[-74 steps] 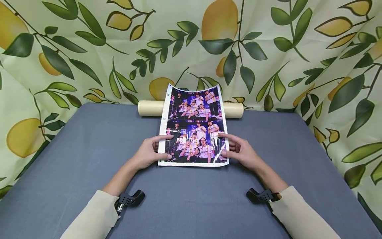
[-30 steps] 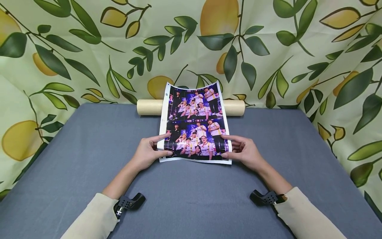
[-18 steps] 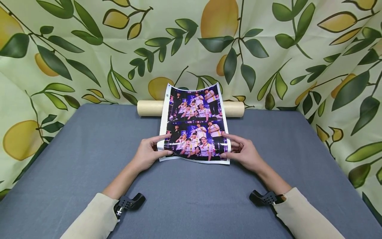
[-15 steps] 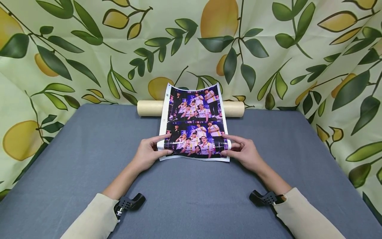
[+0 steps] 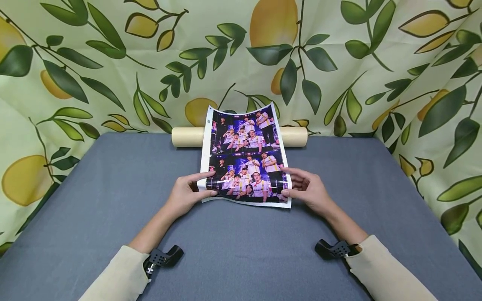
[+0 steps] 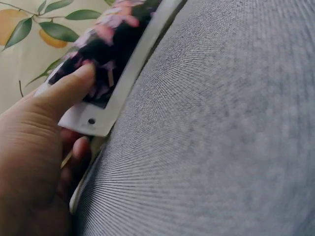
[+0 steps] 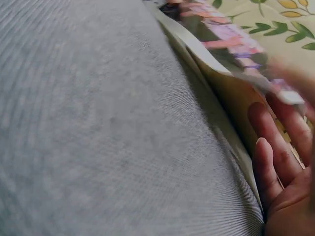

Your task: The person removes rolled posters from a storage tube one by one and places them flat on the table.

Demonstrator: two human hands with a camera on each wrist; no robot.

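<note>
Starting at the left: the left sleeve (image 5: 116, 274) comes in from the near edge of the tabletop (image 5: 94, 196), w/ a black wrist-cam mount (image 5: 162, 257) at its cuff. The left hand (image 5: 186, 194) grasps the poster's left edge, thumb on the printed face and fingers curled beneath (the left wrist view shows the thumb (image 6: 66, 91) pressing on the print next to the white border, other fingers tucked under the sheet). The poster (image 5: 244, 163) is a glossy photo print w/ two rows of people in white shirts on a purple-blue ground; it sits about mid-tabletop, a bit toward the far edge. Its near end curls over between the two hands, and its far end rises up over a cardboard tube (image 5: 186, 136) that lies along the far edge, both tube ends sticking out either side of the sheet. The right hand (image 5: 306, 192) grasps the poster's right edge the same way, thumb on top, fingers under; in the right wrist view the fingers (image 7: 275, 147) lie against the pale back of the curled sheet (image 7: 231, 73). The right sleeve (image 5: 380, 269) and its black mount (image 5: 335, 248) come in from the near edge at the right. A cloth backdrop (image 5: 113, 62) printed w/ leaves and lemons hangs behind and around the tabletop.
</note>
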